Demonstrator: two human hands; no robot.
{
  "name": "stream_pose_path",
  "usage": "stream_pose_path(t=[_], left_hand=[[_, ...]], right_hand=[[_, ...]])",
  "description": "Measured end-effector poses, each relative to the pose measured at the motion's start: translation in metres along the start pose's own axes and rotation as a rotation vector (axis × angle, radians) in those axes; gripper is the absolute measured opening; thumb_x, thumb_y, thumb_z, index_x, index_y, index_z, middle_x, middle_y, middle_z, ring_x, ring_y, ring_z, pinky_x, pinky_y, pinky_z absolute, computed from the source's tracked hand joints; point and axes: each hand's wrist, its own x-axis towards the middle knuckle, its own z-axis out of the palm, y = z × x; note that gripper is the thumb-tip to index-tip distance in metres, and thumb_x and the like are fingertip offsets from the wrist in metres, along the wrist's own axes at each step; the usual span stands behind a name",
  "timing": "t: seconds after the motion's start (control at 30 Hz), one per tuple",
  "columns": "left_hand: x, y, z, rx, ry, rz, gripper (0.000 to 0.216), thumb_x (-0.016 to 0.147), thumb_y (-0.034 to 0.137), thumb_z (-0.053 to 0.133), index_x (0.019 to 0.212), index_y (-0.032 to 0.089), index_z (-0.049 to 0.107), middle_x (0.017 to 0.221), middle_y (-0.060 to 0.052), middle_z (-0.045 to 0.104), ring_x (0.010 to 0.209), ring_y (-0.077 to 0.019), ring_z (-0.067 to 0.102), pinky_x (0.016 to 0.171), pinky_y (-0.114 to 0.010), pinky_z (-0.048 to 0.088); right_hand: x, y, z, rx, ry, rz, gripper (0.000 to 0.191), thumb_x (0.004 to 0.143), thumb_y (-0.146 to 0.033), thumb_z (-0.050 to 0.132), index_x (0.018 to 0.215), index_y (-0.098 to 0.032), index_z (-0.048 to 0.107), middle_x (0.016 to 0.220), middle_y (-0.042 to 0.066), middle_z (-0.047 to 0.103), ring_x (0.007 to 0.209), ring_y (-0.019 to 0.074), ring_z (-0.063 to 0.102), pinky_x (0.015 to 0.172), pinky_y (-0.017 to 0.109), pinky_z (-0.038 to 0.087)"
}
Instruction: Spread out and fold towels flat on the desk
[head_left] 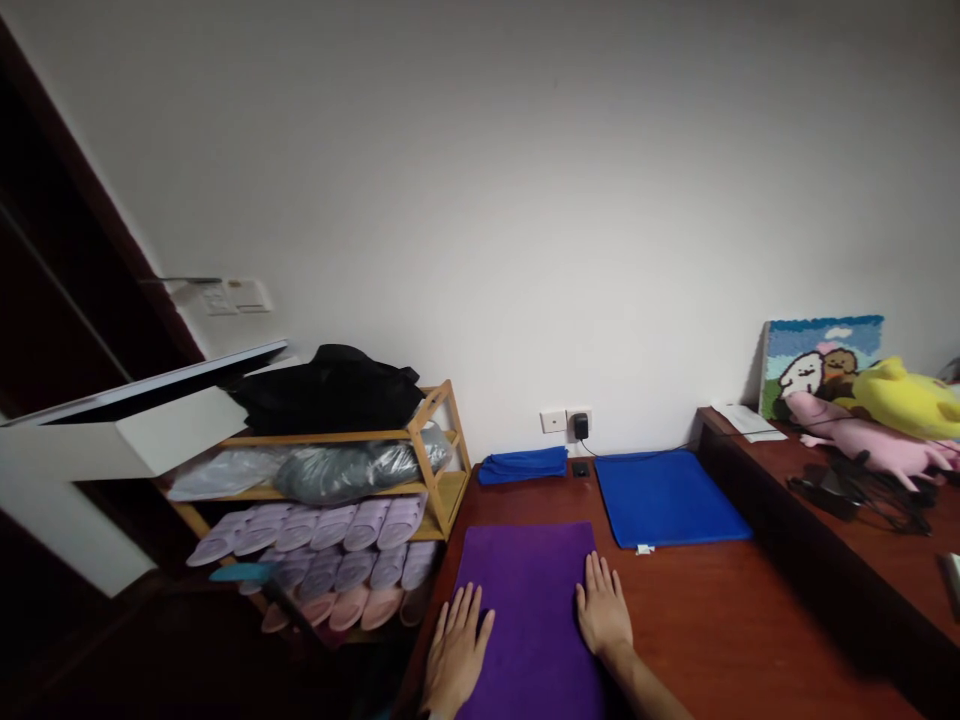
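Observation:
A purple cloth lies spread flat on the reddish-brown wooden table, its near end cut off by the bottom of the view. On its left edge rests my left hand, palm down with the fingers stretched out. My right hand lies flat along the right edge, fingers straight, partly on the cloth. Neither hand grips anything. Beyond the right hand, a blue cloth with a small white tag is laid out flat. Further back, by the wall, sits a folded blue cloth.
Left of the table stands a wooden rack with rows of slippers and a black bag on top. A black plug is in the wall socket. On a raised surface at right lie plush toys and a dog picture.

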Motion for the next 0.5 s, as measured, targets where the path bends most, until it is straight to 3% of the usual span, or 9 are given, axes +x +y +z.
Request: stream_pose_path(t=[0.13, 0.2, 0.3, 0.4, 0.5], left_hand=[[0.021, 0.066, -0.009, -0.087, 0.040, 0.134, 0.062, 0.105, 0.054, 0.022, 0.157, 0.023, 0.035, 0.165, -0.004, 0.034, 0.153, -0.0232, 0.028, 0.126, -0.047, 0.025], [0.032, 0.112, -0.009, -0.170, -0.016, 0.288, 0.061, 0.106, 0.053, 0.021, 0.159, 0.026, 0.029, 0.166, -0.002, 0.031, 0.153, -0.0217, 0.026, 0.127, -0.045, 0.025], [0.044, 0.165, -0.004, -0.250, -0.112, 0.345, 0.064, 0.106, 0.055, 0.016, 0.160, 0.023, 0.026, 0.166, -0.004, 0.029, 0.154, -0.0220, 0.026, 0.126, -0.045, 0.026], [0.047, 0.177, 0.004, -0.269, -0.140, 0.346, 0.065, 0.105, 0.054, 0.013, 0.161, 0.022, 0.025, 0.166, -0.005, 0.031, 0.153, -0.0223, 0.027, 0.127, -0.047, 0.025], [0.045, 0.146, 0.007, -0.238, -0.132, 0.332, 0.064, 0.105, 0.055, 0.013, 0.161, 0.025, 0.022, 0.166, -0.003, 0.029, 0.154, -0.0217, 0.025, 0.127, -0.048, 0.023]], right_hand=[[0.000, 0.000, -0.003, -0.013, -0.001, -0.003, 0.065, 0.100, -0.038, 0.018, 0.159, -0.010, 0.021, 0.167, 0.006, 0.017, 0.156, 0.0230, 0.012, 0.127, 0.044, 0.009], [-0.001, 0.000, -0.004, -0.034, -0.014, -0.022, 0.065, 0.099, -0.036, 0.020, 0.159, -0.010, 0.022, 0.168, 0.007, 0.016, 0.156, 0.0241, 0.011, 0.127, 0.045, 0.008], [-0.003, 0.003, -0.004, -0.079, -0.052, -0.069, 0.064, 0.097, -0.031, 0.027, 0.159, -0.015, 0.025, 0.168, 0.007, 0.014, 0.156, 0.0260, 0.008, 0.126, 0.048, 0.008], [-0.003, 0.004, -0.002, -0.090, -0.058, -0.093, 0.064, 0.096, -0.029, 0.028, 0.158, -0.017, 0.028, 0.168, 0.006, 0.014, 0.156, 0.0266, 0.009, 0.126, 0.050, 0.009], [-0.002, 0.004, 0.002, -0.048, -0.010, -0.066, 0.064, 0.098, -0.035, 0.022, 0.158, -0.012, 0.026, 0.167, 0.008, 0.017, 0.156, 0.0256, 0.012, 0.126, 0.048, 0.010]])
